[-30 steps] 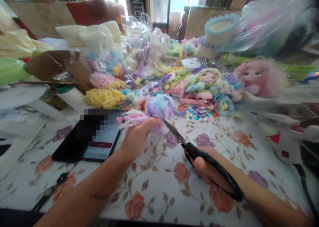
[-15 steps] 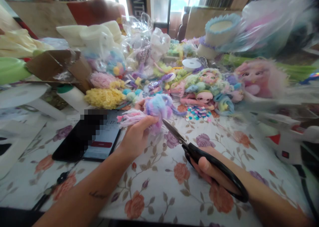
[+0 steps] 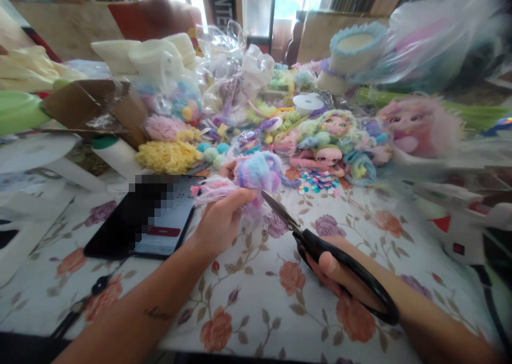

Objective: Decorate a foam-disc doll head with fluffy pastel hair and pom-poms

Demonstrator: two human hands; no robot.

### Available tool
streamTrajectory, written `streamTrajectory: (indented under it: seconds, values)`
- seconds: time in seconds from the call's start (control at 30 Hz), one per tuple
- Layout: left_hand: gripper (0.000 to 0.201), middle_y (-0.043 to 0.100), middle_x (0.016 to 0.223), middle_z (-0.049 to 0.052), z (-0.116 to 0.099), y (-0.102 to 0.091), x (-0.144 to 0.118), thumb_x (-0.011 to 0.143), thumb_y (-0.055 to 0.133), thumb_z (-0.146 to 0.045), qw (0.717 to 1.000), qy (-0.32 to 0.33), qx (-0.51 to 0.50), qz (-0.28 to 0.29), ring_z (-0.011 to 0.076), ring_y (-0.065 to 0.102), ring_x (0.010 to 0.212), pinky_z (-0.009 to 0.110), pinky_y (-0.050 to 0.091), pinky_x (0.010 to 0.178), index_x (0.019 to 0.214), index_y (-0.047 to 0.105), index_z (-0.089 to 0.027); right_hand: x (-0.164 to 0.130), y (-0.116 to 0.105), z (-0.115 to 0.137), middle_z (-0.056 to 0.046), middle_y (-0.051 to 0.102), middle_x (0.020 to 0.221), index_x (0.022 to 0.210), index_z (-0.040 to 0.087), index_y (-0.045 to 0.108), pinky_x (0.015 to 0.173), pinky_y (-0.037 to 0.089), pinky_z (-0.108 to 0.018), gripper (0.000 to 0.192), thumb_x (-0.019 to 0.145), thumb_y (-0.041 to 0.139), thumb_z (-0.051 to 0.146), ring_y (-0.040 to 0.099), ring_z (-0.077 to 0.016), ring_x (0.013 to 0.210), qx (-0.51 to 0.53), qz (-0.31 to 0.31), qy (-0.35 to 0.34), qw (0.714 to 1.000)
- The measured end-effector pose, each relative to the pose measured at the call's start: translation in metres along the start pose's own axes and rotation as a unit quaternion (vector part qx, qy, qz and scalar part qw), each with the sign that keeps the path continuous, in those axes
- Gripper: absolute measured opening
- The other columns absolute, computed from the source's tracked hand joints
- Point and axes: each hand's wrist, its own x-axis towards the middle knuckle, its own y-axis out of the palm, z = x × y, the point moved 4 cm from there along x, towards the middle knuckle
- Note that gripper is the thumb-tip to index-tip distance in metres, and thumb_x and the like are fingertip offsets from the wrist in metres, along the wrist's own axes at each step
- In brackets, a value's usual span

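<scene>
- My left hand (image 3: pixel 222 223) is closed around a fluffy pompom (image 3: pixel 256 173) of blue, purple and pink yarn, fingers pinched on its underside; pink strands trail from it toward the phone (image 3: pixel 150 220).
- The pompom is held just above the floral tablecloth (image 3: pixel 256 305), beside the phone's upper right corner and in front of the heap of craft pieces.
- My right hand (image 3: pixel 340 276) is clamped on the black handles of the scissors (image 3: pixel 320 249), thumb through one loop.
- The scissor blades point up and left from the phone's far side; their tips reach the pompom's lower right edge. I cannot tell whether the blades are parted or together at the tips.
- The phone lies flat on the cloth, screen lit, to the left of my left hand.
- Beyond the phone: a yellow yarn bundle (image 3: pixel 168 157) and a pink one just behind it.
- Right of the pompom: scattered sequins (image 3: pixel 316 182) on the cloth, with small doll heads (image 3: pixel 328 153) just behind them.
- Far right of the phone, at the table edge: a white glue gun (image 3: pixel 464 231).
</scene>
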Motion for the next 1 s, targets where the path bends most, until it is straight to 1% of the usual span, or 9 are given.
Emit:
streamTrajectory:
  seconds: [0.1,0.2,0.3,0.4,0.53,0.7,0.8,0.9,1.0]
  values:
    - [0.023,0.072,0.080,0.003,0.003,0.001,-0.002,0.084,0.051,-0.018,1.000,0.001,-0.007,0.005,0.0236,0.070,0.079,0.037,0.060,0.077,0.090,0.071,-0.027,-0.001,-0.001,-0.004,0.005,0.040,0.052,0.067,0.019,0.047,0.035,0.026,-0.017,0.065,0.085,0.042,0.081,0.039,-0.0060,0.039,-0.002,-0.003,0.015,1.000]
    - [0.024,0.072,0.080,0.002,0.002,0.000,-0.001,0.084,0.051,-0.015,1.000,0.008,-0.007,0.007,0.0222,0.070,0.078,0.036,0.059,0.078,0.089,0.071,-0.027,-0.003,-0.002,-0.011,0.006,0.040,0.053,0.070,0.019,0.049,0.035,0.025,-0.017,0.065,0.086,0.040,0.081,0.037,-0.0059,0.040,-0.005,-0.018,0.037,0.999]
    - [0.023,0.071,0.081,0.003,-0.006,-0.001,0.005,0.088,0.049,-0.015,1.000,0.014,-0.013,0.000,0.0221,0.069,0.084,0.036,0.059,0.080,0.083,0.069,-0.026,-0.003,-0.001,-0.013,0.005,0.040,0.053,0.068,0.019,0.047,0.036,0.027,-0.017,0.066,0.086,0.038,0.082,0.038,-0.0060,0.041,-0.005,-0.008,0.027,1.000]
    - [0.024,0.071,0.088,0.004,-0.013,-0.001,0.010,0.090,0.048,-0.015,0.999,0.026,-0.024,-0.014,0.0213,0.069,0.092,0.035,0.059,0.082,0.079,0.067,-0.024,-0.001,0.000,-0.011,0.004,0.042,0.055,0.066,0.019,0.047,0.038,0.028,-0.017,0.066,0.086,0.040,0.081,0.040,-0.0064,0.044,-0.009,-0.007,0.004,1.000]
    - [0.024,0.071,0.091,0.005,-0.014,0.000,0.010,0.091,0.047,-0.014,0.999,0.030,-0.009,-0.020,0.0201,0.068,0.093,0.034,0.059,0.082,0.079,0.066,-0.024,-0.002,-0.001,-0.015,0.004,0.041,0.054,0.064,0.020,0.045,0.037,0.025,-0.018,0.065,0.087,0.039,0.080,0.039,-0.0070,0.043,-0.015,-0.026,0.024,0.999]
    - [0.025,0.071,0.089,0.004,-0.008,0.001,0.005,0.093,0.048,-0.018,1.000,0.020,-0.008,-0.014,0.0209,0.068,0.090,0.035,0.058,0.082,0.082,0.068,-0.025,-0.001,0.000,-0.014,0.004,0.042,0.053,0.063,0.019,0.048,0.037,0.027,-0.019,0.069,0.084,0.039,0.084,0.040,-0.0076,0.043,-0.019,-0.027,0.021,0.999]
    - [0.026,0.070,0.083,0.003,-0.005,0.001,0.002,0.093,0.048,-0.017,0.999,0.028,0.007,-0.016,0.0208,0.068,0.081,0.037,0.058,0.082,0.085,0.071,-0.025,0.001,0.000,-0.014,0.004,0.041,0.052,0.063,0.019,0.050,0.039,0.029,-0.020,0.070,0.083,0.039,0.085,0.039,-0.0078,0.044,-0.023,-0.028,0.016,0.999]
    - [0.027,0.069,0.077,0.002,-0.001,0.001,-0.001,0.091,0.049,-0.016,0.999,0.026,0.023,-0.019,0.0213,0.067,0.074,0.038,0.058,0.079,0.089,0.074,-0.027,0.001,0.000,-0.014,0.003,0.042,0.052,0.061,0.019,0.047,0.040,0.030,-0.020,0.067,0.085,0.042,0.082,0.041,-0.0081,0.045,-0.024,-0.041,0.017,0.999]
    - [0.028,0.069,0.076,0.002,0.000,0.001,-0.001,0.089,0.050,-0.015,0.999,0.019,0.024,-0.016,0.0216,0.068,0.073,0.037,0.058,0.078,0.091,0.075,-0.028,0.000,0.000,-0.012,0.003,0.041,0.052,0.061,0.020,0.044,0.037,0.029,-0.019,0.065,0.086,0.043,0.080,0.042,-0.0083,0.044,-0.011,-0.044,0.022,0.999]
